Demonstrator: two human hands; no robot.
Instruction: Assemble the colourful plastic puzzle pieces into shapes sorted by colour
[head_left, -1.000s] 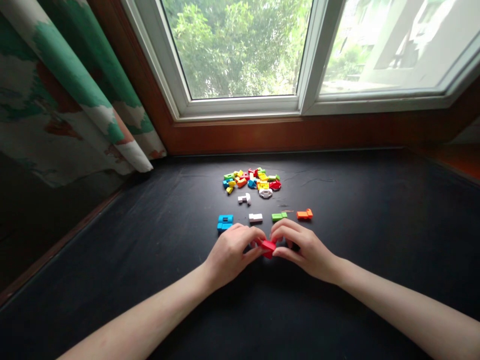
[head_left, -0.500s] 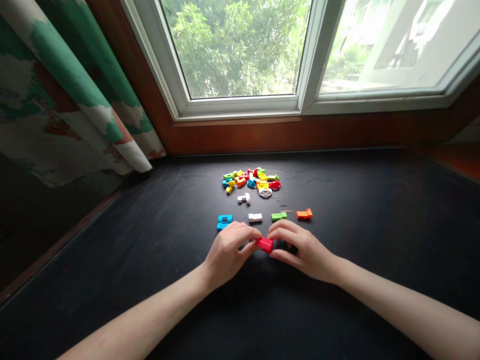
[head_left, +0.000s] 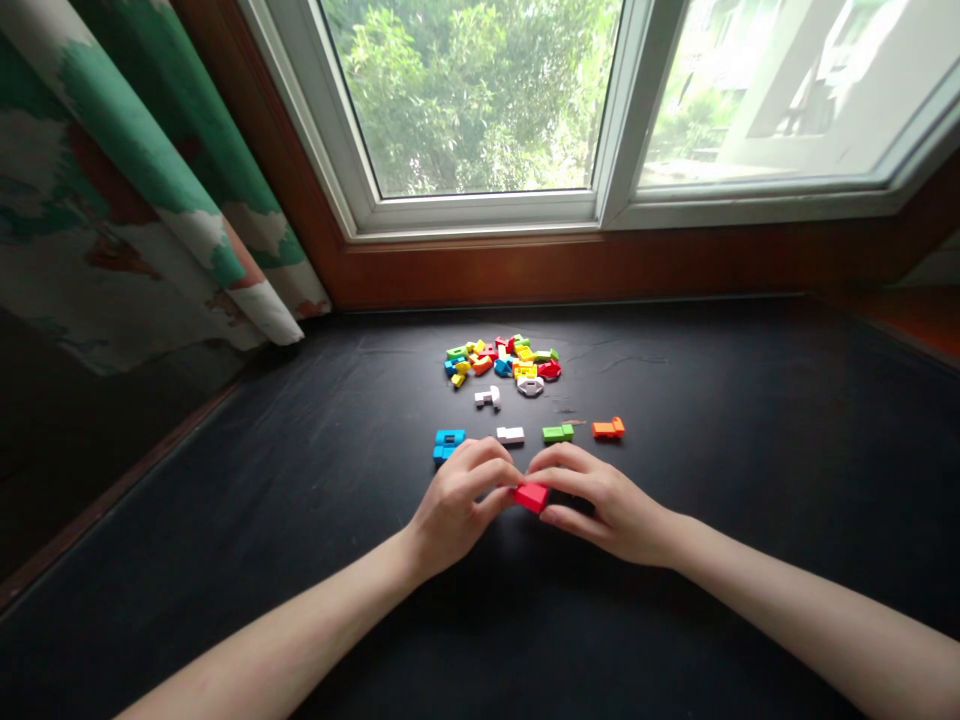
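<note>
The person's left hand and right hand meet low over a dark counter, both on one red plastic block. The block sits between the hands, just in front of a loose row of pieces. Cannot tell if it is lifted or resting on the counter. Left fingers curl over toward its left end, and the left thumb presses that end. Right fingers reach over its right end from the far side, and the right thumb comes along the near side. Both hands are grasping the block, neither released. Fingers hide part of it, so any second piece there cannot be ruled out.

Row, left to right: blue piece, partly behind the left hand, white piece, green piece, orange piece. Farther off lies a heap of mixed colored pieces, with a white hooked piece and a white ring-shaped piece just in front of it.

Step in hand looks like two-handed handling of this single block. Setting it down would call for opening the fingers of both hands.
</note>
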